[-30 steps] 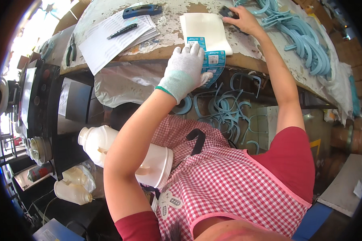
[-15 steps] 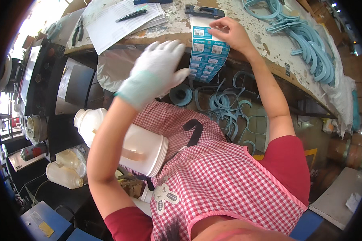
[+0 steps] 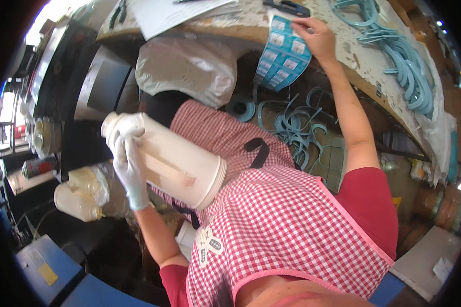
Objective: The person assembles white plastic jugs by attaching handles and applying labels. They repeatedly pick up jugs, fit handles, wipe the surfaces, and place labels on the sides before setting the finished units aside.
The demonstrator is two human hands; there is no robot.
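Note:
A large white plastic bottle [image 3: 182, 156] lies tilted across my lap, its narrow neck to the left and a beige strip along its side. My left hand [image 3: 129, 158], in a white glove, is closed on the side of the bottle near its neck. At the table's front edge my bare right hand [image 3: 316, 38] pinches the upper edge of a blue and white label sheet [image 3: 283, 59]. The sheet hangs down over the edge in rows of stickers.
Light-blue curved strips [image 3: 410, 77] lie on the worn table [image 3: 351, 48] at right. More loose strips [image 3: 292, 125] hang tangled below. White papers [image 3: 174, 15] and pliers [image 3: 119, 14] lie at the back left. Cloudy plastic containers [image 3: 77, 202] stand at left.
My left hand has come down from beside the label sheet onto the bottle. My right hand stays at the sheet. The whole view has shifted a little.

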